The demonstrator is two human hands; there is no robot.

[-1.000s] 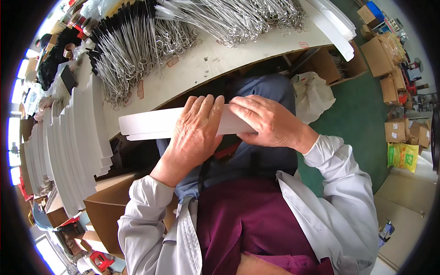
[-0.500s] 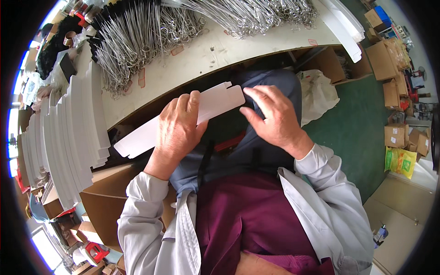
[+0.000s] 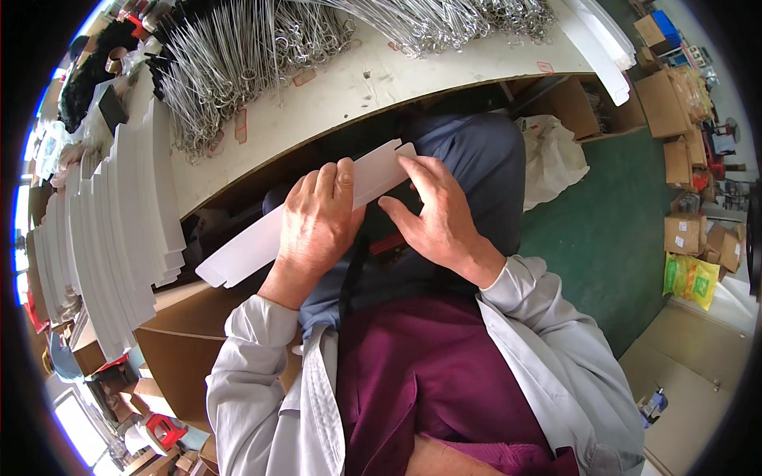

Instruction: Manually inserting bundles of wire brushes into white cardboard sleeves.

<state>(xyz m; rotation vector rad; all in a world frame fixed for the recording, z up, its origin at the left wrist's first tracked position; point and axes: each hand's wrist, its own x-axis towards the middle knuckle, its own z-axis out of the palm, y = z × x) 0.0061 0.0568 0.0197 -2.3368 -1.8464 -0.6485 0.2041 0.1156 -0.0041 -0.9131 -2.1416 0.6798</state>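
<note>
A long flat white cardboard strip (image 3: 254, 242) lies slanted over my lap, its low end at the left and its high end near the table edge. My left hand (image 3: 317, 226) grips its middle, thumb on top. My right hand (image 3: 440, 218) holds the upper right end, fingers pressing on the strip's tip. Below the strip are my blue trousers and a dark red shirt.
A white table (image 3: 333, 95) runs across the top with piles of metal wire hangers (image 3: 230, 63). Stacks of white cardboard strips (image 3: 111, 230) line the left side. Brown cardboard boxes (image 3: 686, 159) stand on the green floor at right, and a box (image 3: 178, 349) is by my left elbow.
The strip has tilted from nearly level to a slant, left end down. Both hands have moved with it, the right hand shifting to the strip's upper end.
</note>
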